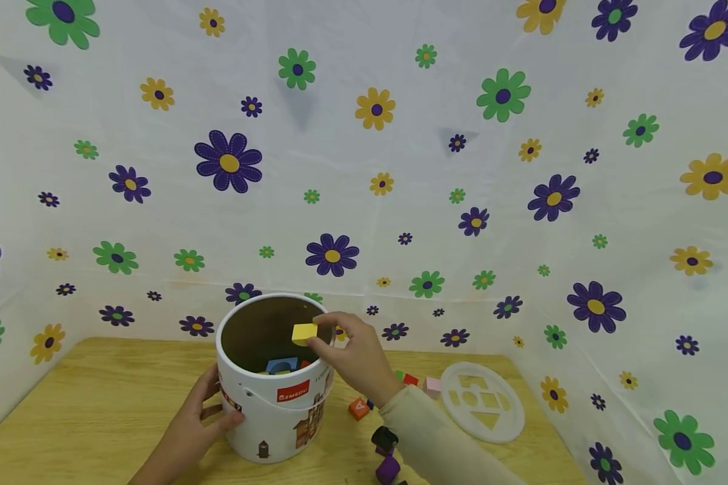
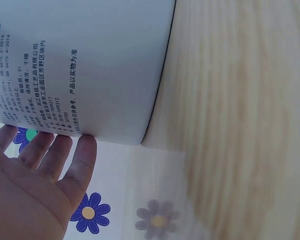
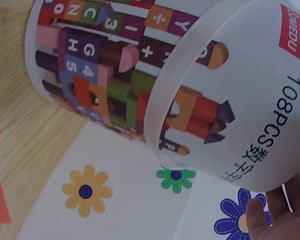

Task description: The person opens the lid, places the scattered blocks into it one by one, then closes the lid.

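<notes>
Bucket: a white bucket is stood upright on the bench, its top uncovered; a red label, block pictures and "108PCS" are printed on its wall, and a pale handle is hung down against the front.
Inside the bucket: a blue block and part of a red piece are seen low down; the rest is hidden by the rim.
Yellow block: the yellow block is held over the bucket's mouth, near the right side of the rim.
Right hand: the block is pinched between the thumb and fingers of the right hand.
Left hand: the bucket's side is touched by the left hand, its fingers spread wide and nearly straight.
Loose blocks: an orange block marked A, a pink block and a purple block are scattered right of the bucket.
Lid: a white lid with shaped cutouts is laid flat beside the pink block.
</notes>
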{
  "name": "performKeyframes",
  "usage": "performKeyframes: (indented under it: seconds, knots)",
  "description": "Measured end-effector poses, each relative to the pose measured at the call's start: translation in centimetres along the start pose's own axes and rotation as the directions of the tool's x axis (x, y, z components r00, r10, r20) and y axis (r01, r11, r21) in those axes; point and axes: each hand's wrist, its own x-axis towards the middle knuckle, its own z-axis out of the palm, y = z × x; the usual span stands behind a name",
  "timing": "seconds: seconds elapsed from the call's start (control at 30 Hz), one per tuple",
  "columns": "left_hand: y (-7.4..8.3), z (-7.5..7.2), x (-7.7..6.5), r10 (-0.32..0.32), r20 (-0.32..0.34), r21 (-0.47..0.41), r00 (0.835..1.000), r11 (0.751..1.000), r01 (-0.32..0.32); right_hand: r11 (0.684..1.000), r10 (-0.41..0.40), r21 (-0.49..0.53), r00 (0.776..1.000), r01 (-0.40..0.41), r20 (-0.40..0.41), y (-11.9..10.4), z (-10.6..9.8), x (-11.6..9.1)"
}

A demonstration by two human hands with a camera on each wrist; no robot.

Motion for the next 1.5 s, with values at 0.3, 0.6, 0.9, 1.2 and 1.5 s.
performKeyframes:
  seconds: [0.3,0.6,0.9,1.2,1.5]
  knots:
    - [0.1,0.1,-0.1,-0.001,0.003,0.011,1.0,1.0,0.001,0.998,0.055,0.017,0.996,-0.057,0.077,-0.7,0.6,0.2]
    - [0.1,0.0,-0.1,-0.004,0.007,0.016,1.0,1.0,0.004,0.996,-0.05,0.074,0.994,0.043,0.094,0.4,-0.2,-0.3]
    - [0.0,0.0,0.0,-0.004,0.019,0.0,1.0,1.0,0.004,0.999,-0.051,0.007,0.999,0.051,0.007,7.1,-4.6,-3.5]
    - [-0.2,-0.2,-0.1,-0.011,0.017,-0.001,1.0,1.0,0.011,0.978,0.2,-0.121,0.919,-0.168,0.341,13.7,-7.5,-7.8]
    - [-0.2,-0.2,0.1,-0.022,0.027,0.007,0.999,1.0,0.022,0.99,0.127,-0.124,0.786,-0.065,0.605,14.6,-6.9,-10.6]
